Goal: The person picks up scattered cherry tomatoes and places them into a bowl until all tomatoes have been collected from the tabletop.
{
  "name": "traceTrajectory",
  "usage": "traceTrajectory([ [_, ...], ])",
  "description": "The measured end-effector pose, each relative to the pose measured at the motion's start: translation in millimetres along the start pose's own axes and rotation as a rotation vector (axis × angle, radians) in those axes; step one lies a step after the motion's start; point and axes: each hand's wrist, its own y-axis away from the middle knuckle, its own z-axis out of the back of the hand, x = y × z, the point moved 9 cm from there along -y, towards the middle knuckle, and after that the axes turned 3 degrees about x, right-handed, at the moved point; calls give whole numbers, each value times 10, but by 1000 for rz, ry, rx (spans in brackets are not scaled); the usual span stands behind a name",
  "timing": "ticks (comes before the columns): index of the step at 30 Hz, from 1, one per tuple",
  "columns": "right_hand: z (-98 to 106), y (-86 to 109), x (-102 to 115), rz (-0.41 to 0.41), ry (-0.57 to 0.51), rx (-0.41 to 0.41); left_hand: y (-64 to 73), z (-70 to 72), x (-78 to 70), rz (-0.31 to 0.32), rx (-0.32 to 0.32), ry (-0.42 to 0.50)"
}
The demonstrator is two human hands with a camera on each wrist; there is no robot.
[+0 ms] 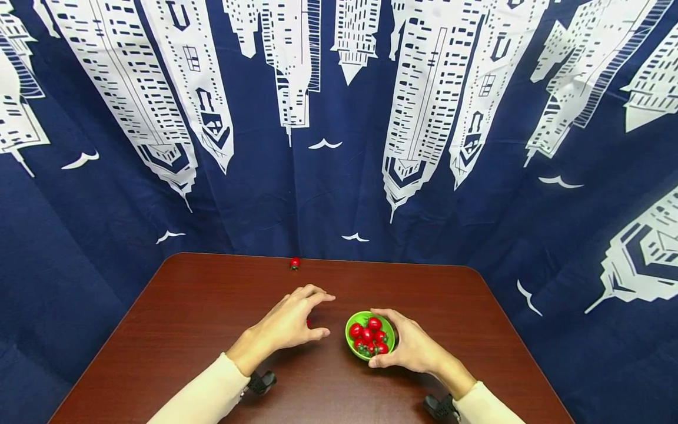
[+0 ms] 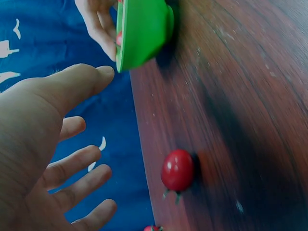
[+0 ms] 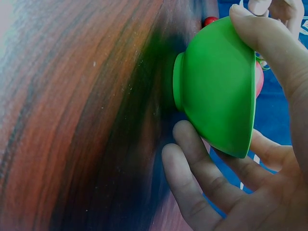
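My right hand [image 1: 415, 346] grips the rim of a small green bowl [image 3: 216, 86], thumb on the near side and fingers round the far side. Several red cherry tomatoes [image 1: 368, 335] with green stems lie in the bowl. To its left, my left hand [image 1: 288, 323] hovers over the table, fingers spread and holding nothing. A single cherry tomato [image 2: 178, 170] lies on the table under that hand, mostly hidden in the head view. Another cherry tomato [image 1: 295, 263] sits near the table's far edge. Whether the bowl's base touches the table, I cannot tell.
The brown wooden table [image 1: 212, 294] ends at a dark blue cloth [image 1: 254, 200] printed with white buildings and birds. A dark wrist strap device [image 1: 262, 383] sits on the left wrist, and another [image 1: 439, 406] on the right.
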Motion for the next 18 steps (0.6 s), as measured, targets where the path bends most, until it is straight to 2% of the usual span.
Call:
traceTrajectory([
  [9, 5, 13, 19, 8, -25, 9, 98, -2, 205, 38, -1, -3],
  [18, -13, 5, -19, -1, -25, 7, 135, -115, 391, 83, 57, 11],
])
